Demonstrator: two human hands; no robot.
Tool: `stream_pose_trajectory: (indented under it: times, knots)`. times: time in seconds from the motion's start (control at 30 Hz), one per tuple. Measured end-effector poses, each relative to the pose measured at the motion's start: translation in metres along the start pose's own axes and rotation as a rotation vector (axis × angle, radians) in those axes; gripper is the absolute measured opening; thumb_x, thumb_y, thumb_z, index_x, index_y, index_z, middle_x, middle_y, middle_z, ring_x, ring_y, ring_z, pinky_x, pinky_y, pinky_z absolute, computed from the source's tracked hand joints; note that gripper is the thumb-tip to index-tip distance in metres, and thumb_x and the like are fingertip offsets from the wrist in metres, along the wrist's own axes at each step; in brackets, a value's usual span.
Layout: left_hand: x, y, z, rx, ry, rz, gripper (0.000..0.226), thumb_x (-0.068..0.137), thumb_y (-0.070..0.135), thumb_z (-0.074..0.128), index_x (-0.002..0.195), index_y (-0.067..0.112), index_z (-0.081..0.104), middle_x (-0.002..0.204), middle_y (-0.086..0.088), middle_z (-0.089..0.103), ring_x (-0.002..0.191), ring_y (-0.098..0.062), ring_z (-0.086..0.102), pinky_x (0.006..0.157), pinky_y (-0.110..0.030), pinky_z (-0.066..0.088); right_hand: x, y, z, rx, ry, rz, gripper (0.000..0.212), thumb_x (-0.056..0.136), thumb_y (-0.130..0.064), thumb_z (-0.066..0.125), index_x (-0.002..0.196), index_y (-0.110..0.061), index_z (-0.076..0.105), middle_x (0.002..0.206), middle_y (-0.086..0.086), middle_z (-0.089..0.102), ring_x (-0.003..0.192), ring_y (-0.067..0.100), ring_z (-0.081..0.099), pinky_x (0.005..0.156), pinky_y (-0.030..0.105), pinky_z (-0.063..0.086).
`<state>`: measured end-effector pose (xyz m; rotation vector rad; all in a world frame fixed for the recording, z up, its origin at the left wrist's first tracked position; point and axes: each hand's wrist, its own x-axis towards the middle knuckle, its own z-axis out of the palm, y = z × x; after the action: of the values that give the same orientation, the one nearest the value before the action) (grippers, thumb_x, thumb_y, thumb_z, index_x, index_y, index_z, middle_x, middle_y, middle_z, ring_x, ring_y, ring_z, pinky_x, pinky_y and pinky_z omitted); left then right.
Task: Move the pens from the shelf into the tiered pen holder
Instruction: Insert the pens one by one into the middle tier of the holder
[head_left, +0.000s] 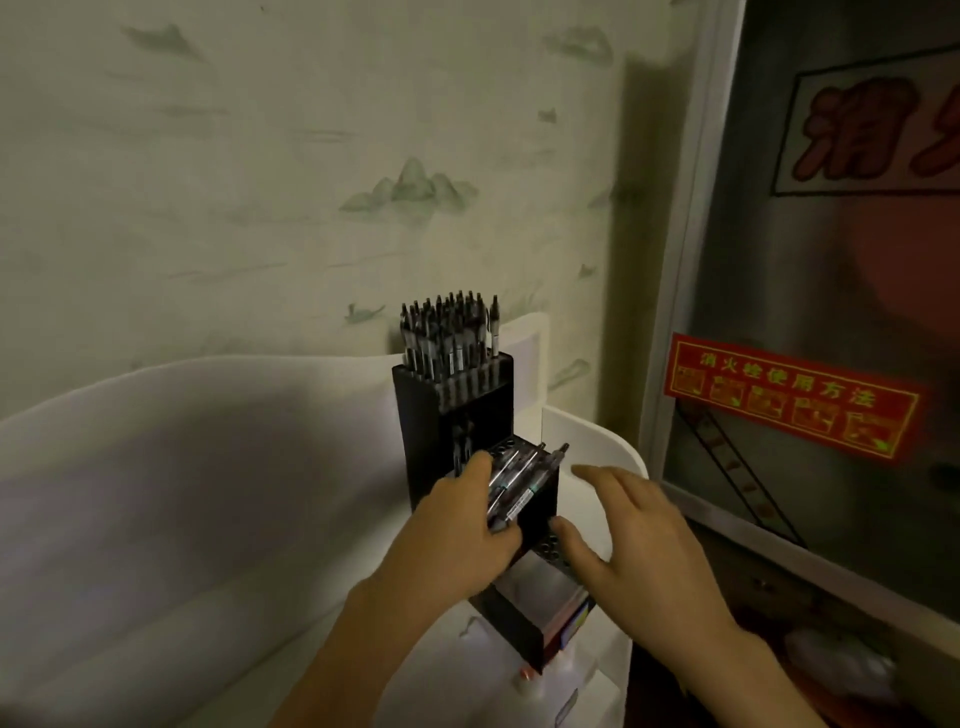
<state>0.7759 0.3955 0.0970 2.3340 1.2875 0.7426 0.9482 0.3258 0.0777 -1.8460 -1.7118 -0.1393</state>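
- Pen holder (431, 415): black, tiered, standing upright on the white shelf (597, 436) against the far wall, with steps that come down toward you.
- Top tier: packed with a cluster of upright pens (452, 332), their tips pointing up, at the far end of the holder.
- Middle tier: its round holes show just beyond the bundle in your left hand; whether any are filled is hard to tell.
- Left hand (462, 530): your fingers curl round a bundle of pens (519, 480), which lies slanted across the middle tier, tips pointing far and right.
- Right hand (634, 525): spread wide with straight fingers, holding nothing; your thumb touches the near right side of the holder, and your fingers reach over the shelf just to its right.
- Small box (545, 608): dark sides with a pale top, lying on the shelf near you, just in front of the holder and between your forearms.
- Wall (260, 182): pale paper with faint green mountain prints, behind the holder.
- Metal cabinet door (831, 291): on the right, carrying a red label (789, 395) with yellow characters.
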Motion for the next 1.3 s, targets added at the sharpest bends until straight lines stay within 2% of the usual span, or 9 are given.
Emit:
stream_pose_trajectory:
  times: [0.3,0.4,0.57,0.67,0.8,0.97,1.07,1.17,1.3]
  knots:
    - [0.053,-0.022,0.028,0.038,0.011,-0.144,0.030,0.084,0.028,0.063,0.103,0.028,0.040,0.096,0.003,0.065,0.074,-0.010,0.063,0.056,-0.018,0.047,0.068,0.042,0.045,0.062,-0.094,-0.101,0.054,0.090,-0.057,0.051,0.137,-0.031,0.045,0.133,-0.009,0.054,0.123,0.014,0.047,0.102,0.032,0.043]
    - [0.056,-0.017,0.034,0.033,0.031,-0.206,0.034,0.087,0.031,0.063,0.113,0.024,0.041,0.099,0.003,0.066,0.076,-0.010,0.064,0.057,-0.021,0.051,0.086,0.054,0.052,0.087,-0.138,-0.154,0.055,0.089,-0.058,0.050,0.138,-0.032,0.044,0.136,-0.010,0.052,0.125,0.013,0.046,0.105,0.032,0.041]
    - [0.063,-0.002,0.041,0.024,0.105,-0.317,0.032,0.087,0.038,0.063,0.106,0.022,0.043,0.087,0.006,0.060,0.072,-0.011,0.059,0.058,-0.029,0.051,0.110,0.068,0.060,0.301,-0.207,-0.237,0.037,0.089,-0.051,0.056,0.123,-0.036,0.056,0.117,-0.022,0.058,0.109,-0.003,0.051,0.089,0.009,0.038]
    - [0.064,0.003,0.047,0.041,0.148,-0.370,0.031,0.087,0.032,0.063,0.109,0.024,0.042,0.094,0.006,0.061,0.082,-0.011,0.060,0.068,-0.030,0.054,0.120,0.067,0.059,0.771,-0.289,-0.071,0.008,0.087,-0.034,0.067,0.093,-0.031,0.071,0.083,-0.018,0.070,0.083,-0.004,0.063,0.070,0.006,0.045]
    - [0.060,0.009,0.058,0.058,0.145,-0.430,0.027,0.089,0.026,0.061,0.102,0.029,0.037,0.090,0.004,0.062,0.076,-0.008,0.060,0.062,-0.028,0.053,0.130,0.061,0.063,1.118,-0.659,0.119,0.017,0.086,-0.024,0.068,0.095,-0.011,0.074,0.084,-0.001,0.076,0.079,0.017,0.071,0.067,0.025,0.056]
    - [0.058,0.011,0.063,0.079,0.162,-0.469,0.032,0.086,0.025,0.061,0.107,0.029,0.037,0.097,0.002,0.064,0.082,-0.013,0.063,0.068,-0.034,0.056,0.135,0.057,0.067,1.321,-0.801,0.345,0.018,0.087,-0.013,0.067,0.100,-0.001,0.071,0.090,0.014,0.075,0.083,0.029,0.073,0.075,0.036,0.059]
    - [0.053,0.003,0.062,0.091,0.167,-0.486,0.034,0.085,0.032,0.064,0.108,0.030,0.039,0.099,0.005,0.065,0.085,-0.012,0.063,0.071,-0.036,0.057,0.146,0.056,0.063,1.370,-0.706,0.393,0.012,0.089,-0.008,0.064,0.095,-0.002,0.072,0.086,0.015,0.075,0.079,0.030,0.073,0.076,0.039,0.059]
    - [0.045,-0.007,0.058,0.125,0.169,-0.502,0.032,0.087,0.036,0.064,0.105,0.033,0.039,0.098,0.005,0.065,0.085,-0.013,0.063,0.071,-0.034,0.055,0.173,0.063,0.056,1.358,-0.416,0.382,0.008,0.088,-0.007,0.066,0.084,-0.006,0.073,0.076,0.012,0.075,0.067,0.021,0.072,0.070,0.029,0.061]
    - [0.040,-0.018,0.049,0.157,0.223,-0.518,0.029,0.090,0.039,0.061,0.101,0.034,0.034,0.088,0.008,0.056,0.078,-0.013,0.058,0.060,-0.022,0.043,0.197,0.064,0.056,1.149,-0.184,0.052,0.014,0.087,-0.011,0.069,0.082,-0.024,0.071,0.073,-0.003,0.075,0.068,0.009,0.071,0.068,0.015,0.056]
